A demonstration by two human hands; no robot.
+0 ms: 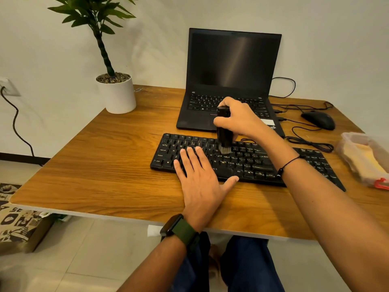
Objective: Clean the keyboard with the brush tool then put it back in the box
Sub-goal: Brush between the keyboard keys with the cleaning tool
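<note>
Right hand (237, 119) curled around black cylindrical brush tool (223, 128), upright, pale bristles down on the middle keys of the flat black plastic keyboard (248, 163). Left hand (200, 180) flat, fingers straight and spread, pressing the left keys, thumb along the front edge. Keyboard lying on brown wood-grain desk (105, 165), just in front of open black laptop (231, 76) with dark screen. Clear plastic box (364, 159) at the desk's right edge, beside the keyboard's right end. Black mouse (319, 120) behind it; white potted plant (116, 92) at back left.
</note>
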